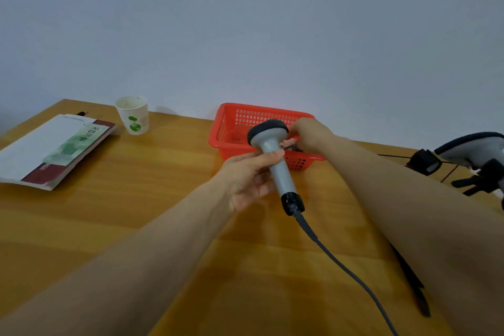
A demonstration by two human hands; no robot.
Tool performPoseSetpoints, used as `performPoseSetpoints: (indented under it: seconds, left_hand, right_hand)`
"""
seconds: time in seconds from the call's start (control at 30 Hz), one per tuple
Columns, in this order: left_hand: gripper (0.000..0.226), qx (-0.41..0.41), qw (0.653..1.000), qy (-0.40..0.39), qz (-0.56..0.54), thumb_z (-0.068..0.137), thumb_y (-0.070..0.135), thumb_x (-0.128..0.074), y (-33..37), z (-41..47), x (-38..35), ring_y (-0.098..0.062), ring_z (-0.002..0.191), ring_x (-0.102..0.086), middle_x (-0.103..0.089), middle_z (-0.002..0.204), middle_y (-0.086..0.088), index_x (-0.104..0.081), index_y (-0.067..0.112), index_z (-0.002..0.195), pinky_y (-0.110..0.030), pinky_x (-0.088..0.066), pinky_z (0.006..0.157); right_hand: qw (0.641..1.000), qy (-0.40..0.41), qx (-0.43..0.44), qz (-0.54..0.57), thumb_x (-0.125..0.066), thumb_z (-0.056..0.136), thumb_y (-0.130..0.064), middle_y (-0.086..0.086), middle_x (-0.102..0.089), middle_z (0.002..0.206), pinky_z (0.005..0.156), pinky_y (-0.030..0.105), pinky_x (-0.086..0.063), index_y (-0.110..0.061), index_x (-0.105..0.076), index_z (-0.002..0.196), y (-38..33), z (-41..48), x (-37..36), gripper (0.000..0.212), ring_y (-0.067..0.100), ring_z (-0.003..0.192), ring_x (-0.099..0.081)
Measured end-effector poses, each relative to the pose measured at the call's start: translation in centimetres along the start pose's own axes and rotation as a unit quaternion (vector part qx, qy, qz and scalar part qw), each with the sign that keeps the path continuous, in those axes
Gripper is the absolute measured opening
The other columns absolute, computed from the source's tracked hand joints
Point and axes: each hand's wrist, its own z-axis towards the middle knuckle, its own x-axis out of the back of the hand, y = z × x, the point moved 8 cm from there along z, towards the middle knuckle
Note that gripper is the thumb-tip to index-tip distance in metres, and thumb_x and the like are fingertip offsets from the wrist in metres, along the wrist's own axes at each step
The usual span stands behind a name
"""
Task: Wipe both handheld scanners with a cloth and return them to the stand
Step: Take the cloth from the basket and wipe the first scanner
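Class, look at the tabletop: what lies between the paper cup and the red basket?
Nothing: the head view shows only bare table between the paper cup and the red basket.

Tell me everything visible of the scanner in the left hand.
The scanner has a light grey, plastic-looking handle, a rounded dark head and a black collar at its foot, from which a grey cable runs toward the viewer. It is held above the table, head up and tilted left, before the red basket. The left hand grips its handle below the head. The right hand is close behind the head; contact cannot be told.
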Motion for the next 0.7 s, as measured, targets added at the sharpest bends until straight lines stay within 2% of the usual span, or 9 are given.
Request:
performPoseSetpoints:
  seconds: [0.1, 0.2, 0.3, 0.37, 0.4, 0.47, 0.57, 0.63, 0.7]
  left_hand:
    - [0.043, 0.012, 1.000, 0.003, -0.004, 0.075, 0.006, -0.072, -0.1, 1.0, 0.1, -0.026, 0.091, -0.065, -0.065, 0.111, -0.017, -0.061, -0.002, 0.116, -0.035, -0.060, 0.066]
    - [0.040, 0.022, 1.000, 0.004, -0.004, 0.076, 0.005, -0.072, -0.4, 1.5, 0.1, -0.026, 0.091, -0.065, -0.066, 0.107, -0.016, -0.062, -0.002, 0.114, -0.035, -0.060, 0.068]
    - [0.041, 0.020, 1.000, 0.005, -0.007, 0.076, 0.005, -0.072, -0.3, 1.9, 0.2, -0.026, 0.091, -0.065, -0.066, 0.107, -0.016, -0.062, -0.002, 0.115, -0.035, -0.060, 0.067]
    - [0.043, 0.018, 1.000, 0.011, -0.012, 0.075, 0.005, -0.072, -0.3, 1.8, 0.3, -0.026, 0.091, -0.065, -0.066, 0.107, -0.016, -0.061, -0.002, 0.116, -0.035, -0.060, 0.067]
    - [0.044, 0.017, 1.000, 0.013, -0.015, 0.075, 0.005, -0.072, -0.4, 1.7, 0.3, -0.026, 0.091, -0.065, -0.066, 0.108, -0.016, -0.061, -0.002, 0.117, -0.035, -0.060, 0.067]
    - [0.046, 0.016, 1.000, 0.017, -0.019, 0.075, 0.006, -0.073, -0.6, 1.4, 0.3, -0.025, 0.091, -0.065, -0.066, 0.108, -0.015, -0.060, -0.001, 0.118, -0.035, -0.060, 0.066]
    - [0.049, 0.009, 1.000, 0.023, -0.014, 0.074, 0.007, -0.074, -0.4, 0.4, -0.1, -0.024, 0.092, -0.066, -0.066, 0.110, -0.015, -0.059, 0.000, 0.120, -0.033, -0.060, 0.064]
    - [0.049, -0.001, 1.000, 0.026, -0.011, 0.074, 0.008, -0.074, -0.2, -0.4, -0.5, -0.023, 0.091, -0.066, -0.067, 0.110, -0.015, -0.060, 0.000, 0.119, -0.032, -0.059, 0.060]
    - [0.048, -0.011, 0.999, 0.029, -0.011, 0.073, 0.008, -0.075, 0.0, -1.5, -1.1, -0.023, 0.088, -0.067, -0.068, 0.107, -0.014, -0.060, 0.000, 0.118, -0.031, -0.058, 0.057]
  right_hand:
    - [0.997, -0.056, -0.024, -0.048, -0.052, 0.087, 0.003, 0.015, -0.058, 0.125, 0.065, 0.028, -0.036, -0.011, -0.060, 0.121, 0.9, 1.4, -1.7, 0.037, 0.028, 0.093, -0.055]
    - [0.996, -0.077, -0.025, -0.037, -0.057, 0.088, -0.004, 0.012, -0.062, 0.118, 0.071, 0.029, -0.038, -0.010, -0.065, 0.112, 1.2, 2.5, -2.9, 0.026, 0.031, 0.104, -0.058]
    - [0.997, -0.068, -0.019, -0.005, -0.063, 0.087, -0.017, 0.008, -0.066, 0.089, 0.067, 0.030, -0.041, -0.013, -0.068, 0.081, 1.1, 3.0, -2.8, 0.009, 0.029, 0.088, -0.060]
    - [0.997, -0.020, -0.040, 0.066, -0.065, 0.084, -0.019, 0.005, -0.057, 0.064, 0.055, 0.029, -0.038, -0.011, -0.060, 0.061, 1.7, 3.0, -2.0, 0.025, 0.024, 0.069, -0.055]
    - [0.991, 0.025, -0.060, 0.121, -0.064, 0.082, -0.017, 0.007, -0.057, 0.061, 0.053, 0.028, -0.038, -0.006, -0.061, 0.060, 2.4, 2.8, -1.2, 0.025, 0.024, 0.067, -0.055]
    - [0.953, 0.118, -0.113, 0.256, -0.061, 0.079, -0.015, 0.010, -0.063, 0.069, 0.061, 0.028, -0.046, 0.001, -0.066, 0.069, 4.1, 1.8, 0.7, 0.019, 0.022, 0.071, -0.058]
    - [0.834, 0.185, -0.172, 0.491, -0.056, 0.080, -0.014, 0.010, -0.056, 0.077, 0.071, 0.037, -0.051, -0.007, -0.059, 0.071, 5.6, -1.2, 3.3, 0.013, 0.021, 0.075, -0.052]
    - [0.771, 0.201, -0.181, 0.576, -0.051, 0.082, -0.015, 0.011, -0.058, 0.081, 0.073, 0.036, -0.052, -0.006, -0.060, 0.078, 6.0, -3.3, 5.7, 0.013, 0.023, 0.078, -0.054]
    - [0.739, 0.222, -0.183, 0.610, -0.048, 0.083, -0.017, 0.008, -0.061, 0.081, 0.077, 0.038, -0.053, -0.009, -0.061, 0.079, 6.1, -5.6, 8.3, 0.016, 0.023, 0.081, -0.058]
